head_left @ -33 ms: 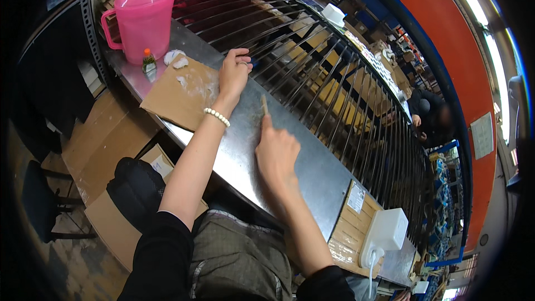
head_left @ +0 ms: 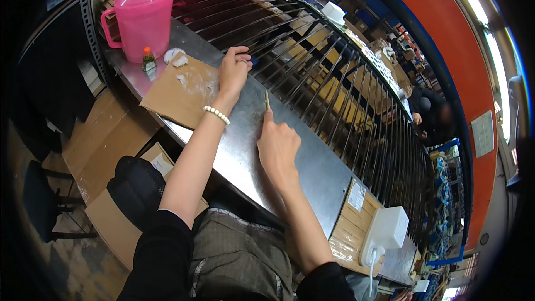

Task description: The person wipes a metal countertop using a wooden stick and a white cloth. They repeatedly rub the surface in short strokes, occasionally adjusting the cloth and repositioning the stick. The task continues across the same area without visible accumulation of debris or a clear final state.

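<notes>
My right hand (head_left: 278,147) is closed over the steel bench top, gripping a thin tan stick (head_left: 267,100) that points away from me. The far end of the stick is close to the metal surface; whether it touches I cannot tell. My left hand (head_left: 233,72), with a ring and a beaded bracelet, rests at the far edge of the bench beside a brown cardboard sheet (head_left: 175,92). Its fingers are apart and reach toward the metal bars. A small blue bit shows by its fingertips, too small to name. White smears and flakes mark the cardboard.
A pink lidded jug (head_left: 146,22) and a small orange-capped bottle (head_left: 149,64) stand at the left. Metal bars (head_left: 334,86) run along the far side. A white device (head_left: 384,234) with a cable sits on a wooden board at the right. Another person (head_left: 426,114) works beyond.
My right hand has shifted a little away from me, and the stick's tip has moved slightly farther and to the right. My left hand is almost still.
</notes>
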### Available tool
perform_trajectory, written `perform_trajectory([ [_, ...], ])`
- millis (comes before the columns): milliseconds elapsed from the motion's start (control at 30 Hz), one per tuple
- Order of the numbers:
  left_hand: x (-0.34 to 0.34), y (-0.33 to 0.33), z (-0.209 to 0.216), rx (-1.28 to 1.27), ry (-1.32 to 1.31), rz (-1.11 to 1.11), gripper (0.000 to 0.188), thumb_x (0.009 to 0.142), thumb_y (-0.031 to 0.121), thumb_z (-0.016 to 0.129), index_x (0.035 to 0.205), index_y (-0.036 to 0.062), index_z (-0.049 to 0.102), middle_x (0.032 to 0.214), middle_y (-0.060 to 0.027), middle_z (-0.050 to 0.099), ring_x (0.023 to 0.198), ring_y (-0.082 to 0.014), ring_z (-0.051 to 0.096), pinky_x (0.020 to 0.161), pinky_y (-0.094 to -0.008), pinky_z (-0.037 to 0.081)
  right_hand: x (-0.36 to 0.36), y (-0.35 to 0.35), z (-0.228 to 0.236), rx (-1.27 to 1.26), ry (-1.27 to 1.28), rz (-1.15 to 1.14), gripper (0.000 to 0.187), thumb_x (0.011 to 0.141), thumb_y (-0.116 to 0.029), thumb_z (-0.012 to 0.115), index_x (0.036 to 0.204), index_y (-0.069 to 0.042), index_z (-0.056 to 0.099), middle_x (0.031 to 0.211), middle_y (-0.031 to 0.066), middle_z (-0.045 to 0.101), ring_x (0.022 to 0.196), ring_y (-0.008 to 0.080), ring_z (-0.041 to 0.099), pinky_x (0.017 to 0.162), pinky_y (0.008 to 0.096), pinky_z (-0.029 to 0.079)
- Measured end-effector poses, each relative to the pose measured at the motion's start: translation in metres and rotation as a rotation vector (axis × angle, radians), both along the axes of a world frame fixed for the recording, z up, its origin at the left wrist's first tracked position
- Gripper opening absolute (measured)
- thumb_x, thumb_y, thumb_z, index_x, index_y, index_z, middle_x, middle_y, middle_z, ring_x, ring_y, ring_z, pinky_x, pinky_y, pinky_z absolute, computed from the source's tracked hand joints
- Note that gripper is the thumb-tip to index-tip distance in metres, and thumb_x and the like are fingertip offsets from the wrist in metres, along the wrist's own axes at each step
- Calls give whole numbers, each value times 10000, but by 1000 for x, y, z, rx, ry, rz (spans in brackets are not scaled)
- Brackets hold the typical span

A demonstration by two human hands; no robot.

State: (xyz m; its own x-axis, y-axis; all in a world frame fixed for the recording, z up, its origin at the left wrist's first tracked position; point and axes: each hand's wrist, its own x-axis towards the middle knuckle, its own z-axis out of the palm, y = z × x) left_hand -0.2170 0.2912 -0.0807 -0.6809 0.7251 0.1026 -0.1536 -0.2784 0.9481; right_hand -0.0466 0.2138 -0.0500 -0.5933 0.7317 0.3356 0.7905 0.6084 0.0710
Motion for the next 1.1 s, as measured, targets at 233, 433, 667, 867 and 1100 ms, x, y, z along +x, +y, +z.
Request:
perform_trajectory([
  [233,-6,3,8,13,37,14,409,897,-64,392,1255,2,579,1121,-140,646,961,-177,652,858,-290,539,0,3,-4,17,11,32,416,869,-42,583,1271,61,620,651,192,670,539,304,690,481,410,548],
  [433,-4,4,8,-32,-1,-3,405,901,-54,384,1252,-9,580,1130,-143,648,961,-180,653,860,-284,538,4,-91,-3,-90,-77,51,442,827,-44,605,1263,18,640,606,132,620,492,269,659,445,421,508],
  [667,-11,9,-2,30,13,83,382,867,-44,421,1190,11,617,1037,-141,698,883,-189,695,795,-303,561,2,-72,-8,32,-93,40,509,814,-30,615,1319,30,605,633,128,622,448,237,629,379,374,460],
  [867,-9,4,8,9,42,25,421,884,-68,376,1251,-19,578,1130,-162,648,978,-191,655,871,-294,542,10,-60,-6,-37,10,91,523,802,-36,617,1320,32,608,621,121,616,439,225,627,378,364,469],
  [1100,-8,7,1,47,28,66,382,875,-62,413,1199,-10,608,1067,-151,685,887,-193,697,810,-299,566,13,-47,-4,-77,45,105,536,819,-36,608,1350,32,583,630,139,627,445,233,636,382,380,474],
])
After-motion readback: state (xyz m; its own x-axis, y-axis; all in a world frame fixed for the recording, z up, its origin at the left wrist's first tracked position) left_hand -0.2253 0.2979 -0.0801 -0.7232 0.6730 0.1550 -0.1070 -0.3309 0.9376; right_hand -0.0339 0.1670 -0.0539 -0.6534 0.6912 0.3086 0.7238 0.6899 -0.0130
